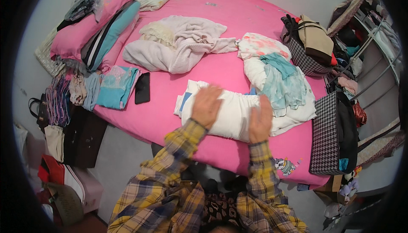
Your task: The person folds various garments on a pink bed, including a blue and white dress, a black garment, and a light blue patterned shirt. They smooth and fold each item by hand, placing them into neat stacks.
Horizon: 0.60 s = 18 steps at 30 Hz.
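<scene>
A white folded garment (231, 114) with a gathered edge at its right end lies near the front of the bed. My left hand (207, 106) rests flat on its left part, fingers stretched out and slightly smeared by motion. At the gathered end, my right hand (260, 119) touches the cloth with its fingers extended, also a little blurred. A blue patch shows at the garment's left end. Just right of it lies a loose heap of white clothing with a sheer pale-teal garment (285, 86) on top.
A fluffy pale-pink garment (178, 46) spreads across the pink bed (204, 148). Toward the left are a black phone (142, 88), a folded turquoise garment (117, 87) and stacked pillows (97, 29). Houndstooth storage boxes (327, 133) stand along the right, beside a metal rack (372, 46).
</scene>
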Tool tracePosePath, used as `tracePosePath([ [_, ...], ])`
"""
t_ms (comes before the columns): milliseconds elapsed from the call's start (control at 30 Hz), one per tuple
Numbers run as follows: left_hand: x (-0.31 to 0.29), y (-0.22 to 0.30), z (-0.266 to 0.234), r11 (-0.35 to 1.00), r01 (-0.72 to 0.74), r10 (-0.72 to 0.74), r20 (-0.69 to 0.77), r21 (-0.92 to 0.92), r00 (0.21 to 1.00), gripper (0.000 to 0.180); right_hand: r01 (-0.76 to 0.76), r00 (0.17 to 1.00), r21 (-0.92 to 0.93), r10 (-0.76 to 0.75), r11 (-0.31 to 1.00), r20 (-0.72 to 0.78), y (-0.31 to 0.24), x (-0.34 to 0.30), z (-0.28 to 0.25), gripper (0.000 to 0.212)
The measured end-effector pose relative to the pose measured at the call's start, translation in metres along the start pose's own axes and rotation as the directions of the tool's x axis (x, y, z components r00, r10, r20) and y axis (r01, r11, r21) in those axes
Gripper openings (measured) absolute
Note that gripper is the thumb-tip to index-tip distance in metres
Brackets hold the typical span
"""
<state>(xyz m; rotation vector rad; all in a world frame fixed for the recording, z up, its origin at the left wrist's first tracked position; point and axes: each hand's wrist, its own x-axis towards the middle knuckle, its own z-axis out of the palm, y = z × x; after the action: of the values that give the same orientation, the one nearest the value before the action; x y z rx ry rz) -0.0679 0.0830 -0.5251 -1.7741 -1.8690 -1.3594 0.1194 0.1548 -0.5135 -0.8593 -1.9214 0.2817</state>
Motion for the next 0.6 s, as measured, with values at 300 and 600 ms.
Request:
tracePosePath([
  [300,-0.064,-0.061,0.002,0.793,0.367,-0.374,-0.086,0.486,0.923,0.053,-0.005,0.971,-0.154,0.042,0.988,0.236,0.096,-0.065,0.017,0.041],
  [600,-0.121,0.026,0.007,-0.38,0.483,-0.772,0.558,-0.789,0.303,0.052,-0.49,0.87,-0.024,0.488,0.871,-0.072,0.08,-0.112,0.019,0.056],
])
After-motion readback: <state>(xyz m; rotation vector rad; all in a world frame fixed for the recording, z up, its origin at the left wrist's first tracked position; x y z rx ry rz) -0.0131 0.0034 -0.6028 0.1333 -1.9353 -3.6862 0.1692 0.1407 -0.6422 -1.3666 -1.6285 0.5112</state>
